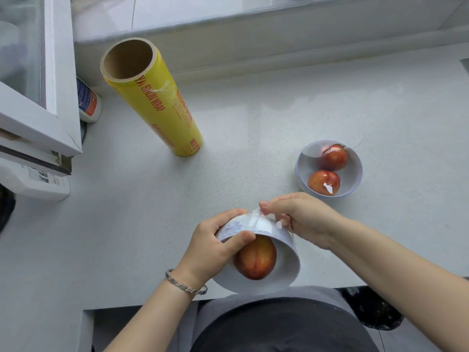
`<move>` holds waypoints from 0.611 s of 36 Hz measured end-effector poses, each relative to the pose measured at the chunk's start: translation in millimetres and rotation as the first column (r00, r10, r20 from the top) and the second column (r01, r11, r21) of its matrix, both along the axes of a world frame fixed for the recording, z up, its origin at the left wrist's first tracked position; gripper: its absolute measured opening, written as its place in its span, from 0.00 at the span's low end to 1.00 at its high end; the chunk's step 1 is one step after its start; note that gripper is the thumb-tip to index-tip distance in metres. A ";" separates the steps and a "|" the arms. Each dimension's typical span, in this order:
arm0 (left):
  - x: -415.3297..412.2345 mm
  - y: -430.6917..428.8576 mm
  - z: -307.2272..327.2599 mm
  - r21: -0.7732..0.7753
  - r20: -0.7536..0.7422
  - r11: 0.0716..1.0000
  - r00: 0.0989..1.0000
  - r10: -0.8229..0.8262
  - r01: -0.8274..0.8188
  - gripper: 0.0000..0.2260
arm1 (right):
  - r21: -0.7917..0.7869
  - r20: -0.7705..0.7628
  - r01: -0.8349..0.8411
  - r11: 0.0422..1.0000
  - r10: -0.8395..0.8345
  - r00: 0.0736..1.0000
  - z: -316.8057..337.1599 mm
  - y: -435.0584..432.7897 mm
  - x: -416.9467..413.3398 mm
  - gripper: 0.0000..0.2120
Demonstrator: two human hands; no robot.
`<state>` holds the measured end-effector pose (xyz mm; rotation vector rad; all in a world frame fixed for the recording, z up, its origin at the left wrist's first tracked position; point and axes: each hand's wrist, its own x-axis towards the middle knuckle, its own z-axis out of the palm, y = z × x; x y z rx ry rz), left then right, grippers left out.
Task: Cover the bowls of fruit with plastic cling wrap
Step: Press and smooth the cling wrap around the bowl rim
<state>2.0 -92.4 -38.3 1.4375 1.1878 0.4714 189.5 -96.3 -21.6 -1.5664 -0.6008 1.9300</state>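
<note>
Held bowl: I see the white ceramic bowl with a blue pattern (pixel 284 270) tipped so its mouth faces the camera, held over the near edge of the pale speckled tabletop (pixel 253 128).
Fruit inside: one round red-orange fruit (pixel 255 257) lies against the bowl's inner wall.
Left hand (pixel 215 245): its grip is closed on the held bowl, fingers behind the outer wall and thumb over the rim, touching the fruit.
Right hand (pixel 302 219): its grip pinches a fold of clear plastic film (pixel 256 214) against the far, outer side of the bowl.
Second bowl: a pale round bowl (pixel 355 171) stands upright on the tabletop to the right, near the right hand but apart from it. It holds two red fruits (pixel 334 157), and glare sits on the film stretched across its mouth.
Roll: a yellow roll of cling wrap with a brown cardboard core (pixel 162 97) stands on end at far left, well apart from both bowls.
Bottle: a white plastic bottle with a red and blue label (pixel 87 102) sits just beside the white window frame (pixel 63 97).
Wrist: a silver link bracelet (pixel 185 287) circles the left wrist.
</note>
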 end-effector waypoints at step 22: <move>-4.4 0.0 -1.7 0.027 0.109 0.993 0.988 0.113 -0.116 0.30 | 0.304 0.432 0.023 0.952 -0.160 0.888 -0.4 2.8 7.5 0.06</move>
